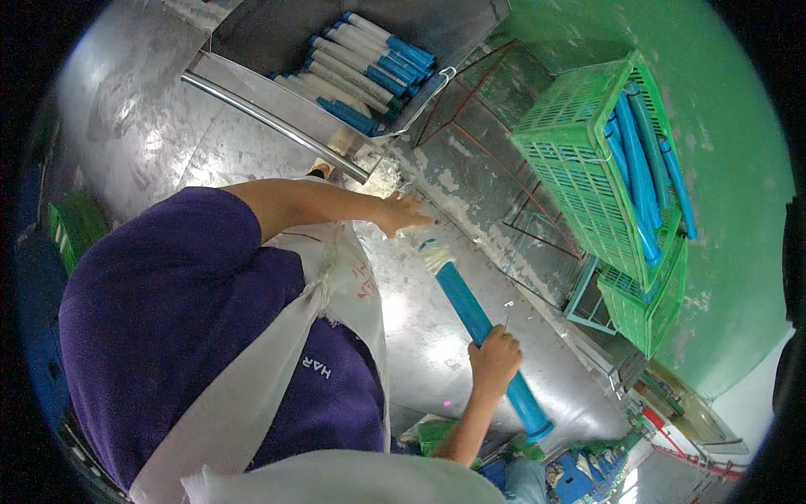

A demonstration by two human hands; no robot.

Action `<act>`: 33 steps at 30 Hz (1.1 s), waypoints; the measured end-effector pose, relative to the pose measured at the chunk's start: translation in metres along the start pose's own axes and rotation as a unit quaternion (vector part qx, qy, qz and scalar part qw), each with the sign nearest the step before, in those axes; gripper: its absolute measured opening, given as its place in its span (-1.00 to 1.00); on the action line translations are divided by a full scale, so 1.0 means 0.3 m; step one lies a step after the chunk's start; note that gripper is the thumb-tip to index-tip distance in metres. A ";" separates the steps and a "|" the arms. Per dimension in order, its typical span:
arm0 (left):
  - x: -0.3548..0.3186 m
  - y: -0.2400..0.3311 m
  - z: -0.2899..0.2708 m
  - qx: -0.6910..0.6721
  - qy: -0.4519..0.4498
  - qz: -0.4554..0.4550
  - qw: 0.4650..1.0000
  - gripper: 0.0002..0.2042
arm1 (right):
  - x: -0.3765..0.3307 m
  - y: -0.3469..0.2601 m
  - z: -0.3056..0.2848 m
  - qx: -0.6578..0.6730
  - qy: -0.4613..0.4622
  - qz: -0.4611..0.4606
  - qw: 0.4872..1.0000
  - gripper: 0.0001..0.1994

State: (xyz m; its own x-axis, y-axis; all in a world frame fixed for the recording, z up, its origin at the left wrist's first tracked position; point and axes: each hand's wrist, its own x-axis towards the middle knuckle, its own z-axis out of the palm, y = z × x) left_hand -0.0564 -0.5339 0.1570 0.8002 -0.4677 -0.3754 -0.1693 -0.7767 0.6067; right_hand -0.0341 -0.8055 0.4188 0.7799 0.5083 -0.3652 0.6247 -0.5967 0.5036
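My right hand [495,361] is wrapped round a long blue tube [464,304], which slants across the metal surface in front of me. At its far end the tube carries a band of whitish thread-like material [436,257]; a wider rim shows at its near end. A thin, dark sliver sticks up by my right fingers, too small to name. Just beyond the whitish end, my left hand [405,215] reaches out with its fingers stretched and apart, not visibly touching the tube. A tangle of whitish threads [382,174] lies behind my left hand.
A metal bin [260,38] at the far side holds several blue tubes wound with white [357,71]; a steel bar [273,126] runs along its edge. To the right, a green crate [558,155] filled with blue tubes [634,168] stands above another green crate [625,302].
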 end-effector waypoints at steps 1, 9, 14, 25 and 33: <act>0.003 -0.007 0.003 -0.036 -0.029 -0.060 0.997 0.04 | -0.006 -0.011 0.019 -0.021 0.035 0.016 0.999 -0.64; 0.030 0.165 -0.232 -0.819 0.237 -0.103 0.512 -0.03 | 0.036 -0.292 0.110 0.279 0.004 0.126 0.952 -0.62; 0.037 0.180 -0.370 -0.774 0.286 -0.098 0.556 -0.22 | 0.060 -0.387 0.108 0.823 -0.283 0.150 0.468 -0.66; 0.030 0.105 -0.310 -0.757 0.283 -0.045 0.587 -0.69 | 0.056 -0.386 0.123 0.909 -0.319 0.115 0.242 -0.60; 0.095 0.106 -0.166 -0.679 0.374 -0.128 0.619 -0.27 | 0.017 -0.389 0.122 0.703 -0.240 0.141 0.654 -0.63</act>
State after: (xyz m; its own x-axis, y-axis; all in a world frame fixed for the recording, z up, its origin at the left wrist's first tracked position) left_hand -0.0104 -0.5507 0.2005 0.8289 0.3183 -0.4600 0.2515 0.5224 0.8147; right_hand -0.1017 -0.7559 0.3296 0.5826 0.2026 -0.7871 -0.3923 -0.7781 -0.4906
